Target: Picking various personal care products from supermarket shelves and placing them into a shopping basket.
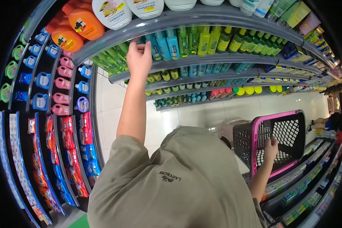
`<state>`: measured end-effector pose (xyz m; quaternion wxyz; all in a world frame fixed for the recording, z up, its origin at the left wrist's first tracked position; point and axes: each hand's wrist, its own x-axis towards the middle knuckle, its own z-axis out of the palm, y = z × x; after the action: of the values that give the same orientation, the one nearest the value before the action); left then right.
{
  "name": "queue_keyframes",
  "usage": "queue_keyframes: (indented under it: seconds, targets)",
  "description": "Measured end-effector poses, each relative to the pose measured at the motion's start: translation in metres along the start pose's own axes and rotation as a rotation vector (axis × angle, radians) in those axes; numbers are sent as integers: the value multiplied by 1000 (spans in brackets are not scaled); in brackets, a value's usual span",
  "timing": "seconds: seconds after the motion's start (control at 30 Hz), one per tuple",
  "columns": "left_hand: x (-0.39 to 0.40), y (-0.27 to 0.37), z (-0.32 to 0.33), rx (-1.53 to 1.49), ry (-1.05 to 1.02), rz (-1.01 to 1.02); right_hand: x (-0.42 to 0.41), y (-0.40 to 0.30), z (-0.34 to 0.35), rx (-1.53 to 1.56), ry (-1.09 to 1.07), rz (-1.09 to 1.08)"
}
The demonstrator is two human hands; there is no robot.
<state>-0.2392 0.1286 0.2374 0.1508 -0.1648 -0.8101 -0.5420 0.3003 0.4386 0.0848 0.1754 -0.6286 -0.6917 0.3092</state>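
Observation:
My left hand [139, 58] is raised to a shelf of bottles, its fingers curled and reaching under the lip of the shelf above. Beside its thumb stand slim blue bottles [161, 45]; green bottles [115, 58] lean on the other side. The fingertips are partly hidden, so whether they touch a bottle cannot be told. On the right, my right hand [271, 149] is closed around the dark handle of a black mesh shopping basket [240, 142] with a pink rim. The basket hangs tilted at my side, its mesh wall visible through the opening.
White and orange bottles [86, 23] stand on the upper shelf [188, 18]. Detergent jugs [42, 79] and bagged goods [69, 148] fill shelves at left. Low shelves [296, 182] run along the right. Pale floor tiles [199, 114] lie between. Another person [327, 124] is at far right.

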Motion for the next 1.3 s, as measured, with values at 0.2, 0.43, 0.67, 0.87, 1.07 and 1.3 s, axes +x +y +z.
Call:
queue_keyframes:
  seconds: [0.2,0.43,0.67,0.87,1.07,1.3]
  targets:
    - [18,13,-1,-182,-245,-118,-40,-46,14,110,-16,72]
    - [17,1,-3,-163,-328,-105,-71,-59,29,-48,103,-61]
    - [-15,5,-23,-326,-148,-62,-85,-68,21,-87,223,-103]
    - [-55,17,-41,-442,-232,-27,-86,-96,7,8,279,-178]
    - [-119,59,-29,-501,-683,31,-97,-151,15,554,7,-392]
    - [-183,131,43,-477,-1189,437,-127,-200,-20,400,-356,-838]
